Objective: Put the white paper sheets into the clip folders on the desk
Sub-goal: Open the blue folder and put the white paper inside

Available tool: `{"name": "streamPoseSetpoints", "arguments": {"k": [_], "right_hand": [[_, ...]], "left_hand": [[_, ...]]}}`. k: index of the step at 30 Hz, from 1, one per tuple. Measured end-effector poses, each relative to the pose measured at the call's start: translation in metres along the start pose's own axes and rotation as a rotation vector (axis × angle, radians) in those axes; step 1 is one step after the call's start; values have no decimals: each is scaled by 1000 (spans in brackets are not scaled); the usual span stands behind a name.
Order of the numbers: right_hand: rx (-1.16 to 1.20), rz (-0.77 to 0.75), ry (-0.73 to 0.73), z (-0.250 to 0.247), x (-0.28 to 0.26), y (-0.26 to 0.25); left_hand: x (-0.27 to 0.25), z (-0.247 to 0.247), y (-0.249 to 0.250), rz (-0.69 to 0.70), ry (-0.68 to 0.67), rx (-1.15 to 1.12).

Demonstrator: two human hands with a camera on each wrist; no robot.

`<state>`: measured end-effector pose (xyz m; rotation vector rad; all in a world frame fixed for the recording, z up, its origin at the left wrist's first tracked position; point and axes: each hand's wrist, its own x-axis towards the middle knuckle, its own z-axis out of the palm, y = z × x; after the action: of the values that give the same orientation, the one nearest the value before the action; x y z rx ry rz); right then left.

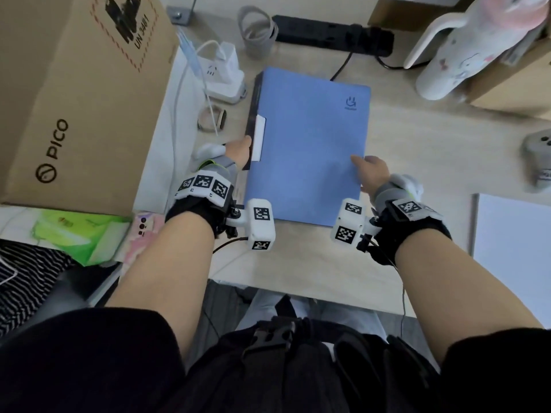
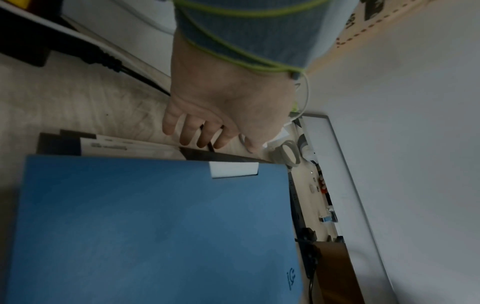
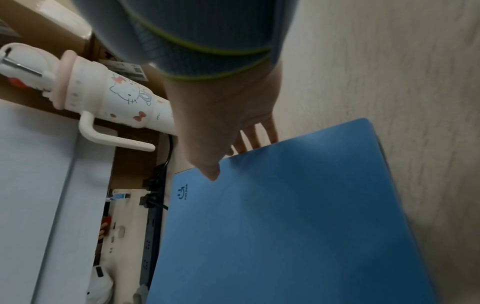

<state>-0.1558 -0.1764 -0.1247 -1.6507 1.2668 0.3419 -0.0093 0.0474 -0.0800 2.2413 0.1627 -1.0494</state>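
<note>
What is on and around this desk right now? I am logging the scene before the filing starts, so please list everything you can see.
clip folder: one, blue, closed, desk centre
white paper sheets: one stack, desk right edge
cardboard box: one, brown, far left
power strip: one, black, behind folder
charger block: one, white, left of folder
tumbler: one, white with cartoon print, handled, far right
tape roll: one, clear, beside folder spine
green packet: one, near left
left hand: grips folder spine side
right hand: pinches the folder's right edge, thumb on cover
</note>
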Motion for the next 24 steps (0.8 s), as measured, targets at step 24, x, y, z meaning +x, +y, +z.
{"name": "streamPoseSetpoints", "arguments": {"k": [24], "right_hand": [[407, -15, 4, -11, -28, 1]], "left_hand": [[-11, -3, -8, -102, -4, -472]]}}
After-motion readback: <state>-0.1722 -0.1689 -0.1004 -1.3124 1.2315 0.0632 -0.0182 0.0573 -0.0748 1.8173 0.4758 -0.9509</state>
